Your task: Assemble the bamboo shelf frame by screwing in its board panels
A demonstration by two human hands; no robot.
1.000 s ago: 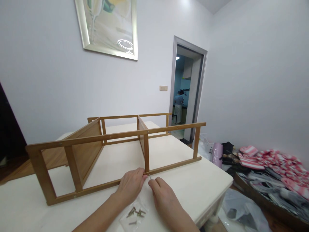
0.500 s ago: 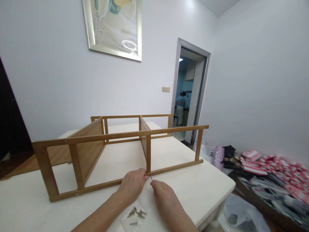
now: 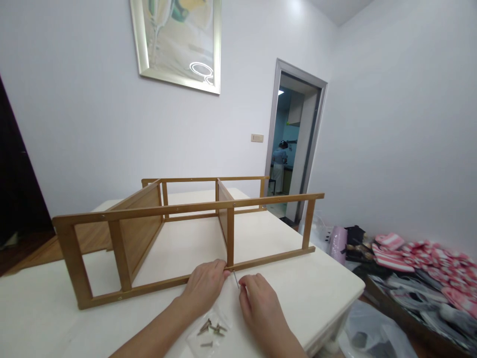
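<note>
A brown wooden shelf frame (image 3: 186, 204) lies on its side on the white table (image 3: 316, 288). My left hand (image 3: 208, 281) is closed around its lower near rail, just left of where the middle upright meets it. Pinched in my right hand (image 3: 260, 301) is a thin metal hex key (image 3: 236, 280), its far end at the joint of that upright and the rail. Whether a screw sits there is too small to tell. Below, between my forearms, several screws (image 3: 212, 328) lie on a clear plastic bag (image 3: 194, 343).
Right of the table, a clear plastic bag (image 3: 372, 333), an open box (image 3: 421, 303) of wrapped items and pink striped fabric (image 3: 428, 258) lie on the floor. A person (image 3: 278, 161) stands beyond the doorway. A framed picture (image 3: 179, 44) hangs on the wall.
My right hand has drawn back slightly down and right from the joint, so more of the hex key shows. My left hand stays on the rail.
</note>
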